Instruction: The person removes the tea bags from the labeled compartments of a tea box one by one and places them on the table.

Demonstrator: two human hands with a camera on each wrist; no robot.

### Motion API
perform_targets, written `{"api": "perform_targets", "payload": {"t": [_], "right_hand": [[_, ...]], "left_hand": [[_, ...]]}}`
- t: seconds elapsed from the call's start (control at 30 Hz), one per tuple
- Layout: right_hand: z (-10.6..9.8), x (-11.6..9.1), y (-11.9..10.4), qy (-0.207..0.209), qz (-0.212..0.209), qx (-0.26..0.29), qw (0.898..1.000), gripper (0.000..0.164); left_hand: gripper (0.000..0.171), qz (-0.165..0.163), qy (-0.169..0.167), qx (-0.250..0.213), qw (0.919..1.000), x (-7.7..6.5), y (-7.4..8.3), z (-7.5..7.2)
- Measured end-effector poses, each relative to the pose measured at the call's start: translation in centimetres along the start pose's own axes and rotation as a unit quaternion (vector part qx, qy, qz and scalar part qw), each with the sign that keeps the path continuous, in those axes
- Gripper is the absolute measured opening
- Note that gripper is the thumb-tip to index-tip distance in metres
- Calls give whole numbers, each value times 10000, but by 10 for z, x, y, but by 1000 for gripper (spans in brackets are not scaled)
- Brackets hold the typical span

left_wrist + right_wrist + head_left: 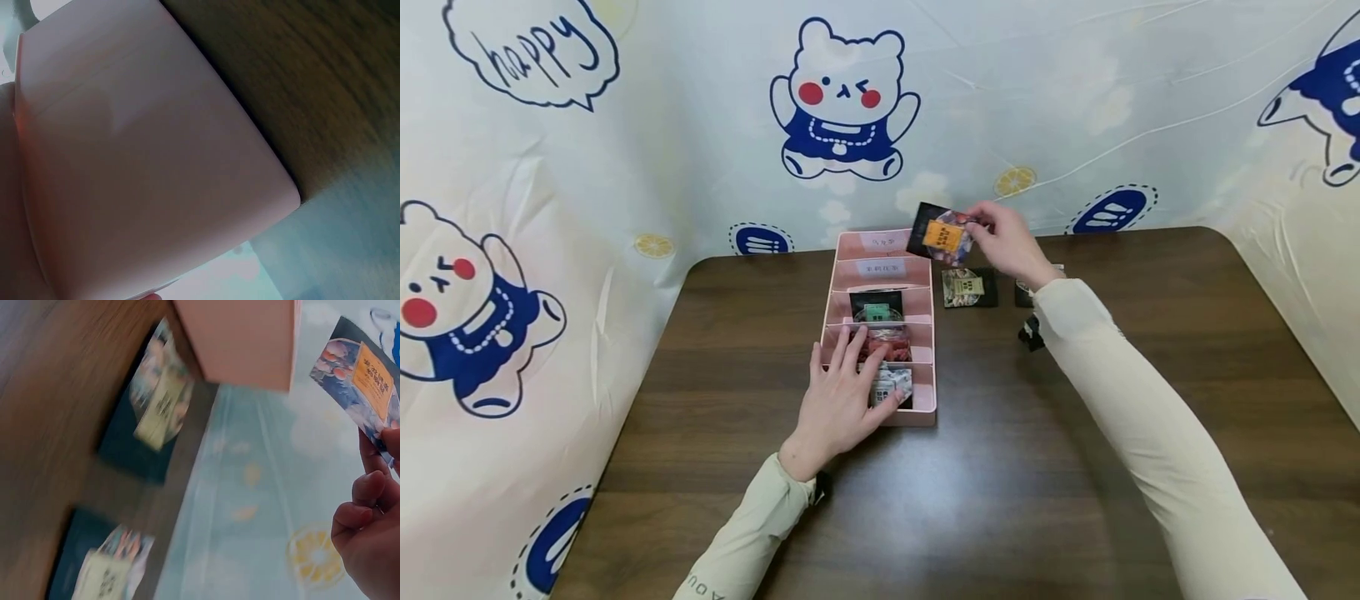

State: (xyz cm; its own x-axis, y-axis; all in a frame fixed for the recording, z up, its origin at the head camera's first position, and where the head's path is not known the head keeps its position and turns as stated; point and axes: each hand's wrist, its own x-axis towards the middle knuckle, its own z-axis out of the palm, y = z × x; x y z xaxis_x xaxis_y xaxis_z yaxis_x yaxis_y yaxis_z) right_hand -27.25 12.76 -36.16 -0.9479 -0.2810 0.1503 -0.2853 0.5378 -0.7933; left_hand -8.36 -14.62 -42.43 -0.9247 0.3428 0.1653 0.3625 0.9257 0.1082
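Note:
My right hand [1007, 242] pinches a small dark sachet [943, 236] with an orange label by its edge. It is held up beside the far end of a pink divided box [934, 392]; the right wrist view shows the sachet [359, 378] tilted, above the table. My left hand [838, 404] rests on the box's near left side, fingers spread over the near compartments. In the box lie a green-labelled sachet [877, 312], a red sachet [897, 346] and a whitish sachet [895, 382], partly covered by the fingers. The left wrist view is mostly the box's outer wall [144, 156].
Right of the box, a dark sachet with a pale green label [967, 287] lies on the wooden table [1000, 483]. Another similar sachet [1024, 294] is mostly hidden behind the right wrist. A printed curtain [700, 167] hangs behind the table's far edge.

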Motion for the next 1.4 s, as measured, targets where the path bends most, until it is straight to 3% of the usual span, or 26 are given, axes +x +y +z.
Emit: {"api": "perform_targets", "payload": {"t": [0.27, 0.6, 0.97, 1.27, 1.4], "right_hand": [[-45, -18, 45, 296, 667, -421, 9964, 35], [-94, -45, 106, 601, 1466, -1034, 9819, 40], [-123, -72, 143, -30, 2233, -1292, 9661, 49], [-129, -76, 153, -558, 2400, -1579, 9562, 46], [-127, -77, 158, -532, 2457, -1719, 9525, 45]], "left_hand": [[69, 21, 39, -35, 10000, 1, 0, -1], [69, -68, -58, -60, 9999, 1, 0, -3], [69, -72, -71, -83, 9999, 0, 2, -3], [69, -53, -67, -60, 9999, -1, 1, -1], [69, -52, -53, -101, 9999, 0, 0, -1]]}}
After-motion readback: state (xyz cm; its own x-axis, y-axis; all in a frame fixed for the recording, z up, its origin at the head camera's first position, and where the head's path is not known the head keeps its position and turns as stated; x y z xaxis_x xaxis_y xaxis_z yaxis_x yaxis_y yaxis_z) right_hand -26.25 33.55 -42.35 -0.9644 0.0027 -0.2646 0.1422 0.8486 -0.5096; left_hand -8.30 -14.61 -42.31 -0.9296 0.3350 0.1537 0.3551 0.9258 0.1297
